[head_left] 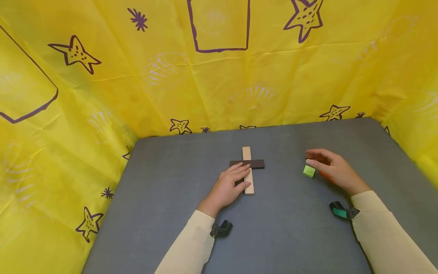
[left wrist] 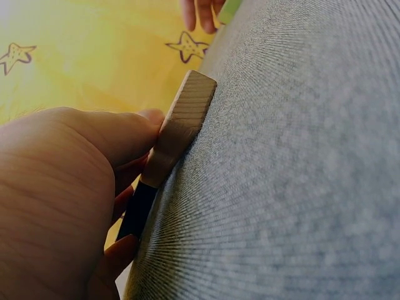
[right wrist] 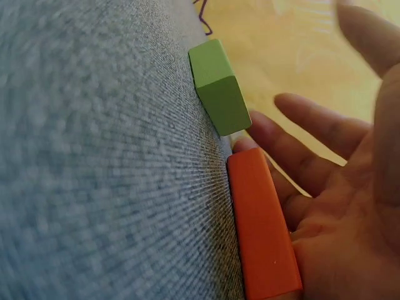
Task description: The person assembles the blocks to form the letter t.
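On the grey table, light wooden pieces and a dark brown block (head_left: pixel 258 164) form a cross. One light piece (head_left: pixel 246 153) shows beyond the dark block, and another light stretch (head_left: pixel 250 186) shows on the near side. Whether they are one block is hidden. My left hand (head_left: pixel 226 186) rests on the cross, fingertips on the dark block and thumb against the side of the near light block (left wrist: pixel 190 103). Over at the right, my right hand (head_left: pixel 337 171) has its fingers spread beside a small green block (right wrist: pixel 222 90) and a longer orange block (right wrist: pixel 262 225), gripping neither.
A yellow cloth (head_left: pixel 212 87) printed with purple starfish and shells hangs behind the table (head_left: pixel 171 163) and along both sides. Each wrist wears a black band, the left band (head_left: pixel 222 228) and the right band (head_left: pixel 342 211) with a teal patch.
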The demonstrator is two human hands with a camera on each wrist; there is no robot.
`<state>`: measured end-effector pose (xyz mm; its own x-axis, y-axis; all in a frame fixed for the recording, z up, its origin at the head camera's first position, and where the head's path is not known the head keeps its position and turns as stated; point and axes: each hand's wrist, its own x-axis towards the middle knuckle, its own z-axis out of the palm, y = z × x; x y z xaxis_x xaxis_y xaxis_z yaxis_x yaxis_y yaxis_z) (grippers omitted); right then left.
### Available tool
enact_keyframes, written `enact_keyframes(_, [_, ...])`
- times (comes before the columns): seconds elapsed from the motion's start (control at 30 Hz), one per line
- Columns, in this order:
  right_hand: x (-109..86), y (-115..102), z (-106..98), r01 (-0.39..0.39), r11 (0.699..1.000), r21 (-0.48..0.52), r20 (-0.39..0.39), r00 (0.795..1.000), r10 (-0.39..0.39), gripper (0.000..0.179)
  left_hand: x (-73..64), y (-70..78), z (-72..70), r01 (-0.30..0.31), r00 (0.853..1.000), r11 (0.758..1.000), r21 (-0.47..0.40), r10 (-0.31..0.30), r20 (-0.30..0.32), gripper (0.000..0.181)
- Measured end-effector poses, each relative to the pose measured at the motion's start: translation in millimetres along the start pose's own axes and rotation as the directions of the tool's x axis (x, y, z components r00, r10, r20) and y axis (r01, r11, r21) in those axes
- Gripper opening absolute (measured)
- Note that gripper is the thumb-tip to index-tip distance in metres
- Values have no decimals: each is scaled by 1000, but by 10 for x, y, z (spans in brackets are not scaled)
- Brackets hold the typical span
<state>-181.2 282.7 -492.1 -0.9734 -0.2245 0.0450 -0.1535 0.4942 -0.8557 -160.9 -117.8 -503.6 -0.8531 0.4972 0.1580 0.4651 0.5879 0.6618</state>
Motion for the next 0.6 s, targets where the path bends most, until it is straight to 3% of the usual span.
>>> enact_keyframes(0.17, [35, 12, 5, 11, 999, -41, 33, 999, -10, 59, 7, 1, 2, 1, 1000, 1000, 7, -1, 1, 52])
enact_keyframes(0.43, [77, 23, -5, 115, 989, -89, 101, 989, -106, 70, 2, 20, -15, -2, 1000, 1000, 9, 2, 5, 52])
enact_keyframes(0.6, [46, 20, -26, 146, 984, -106, 135, 982, -131, 67, 6, 16, -5, -3, 1000, 1000, 13, 3, 6, 52])
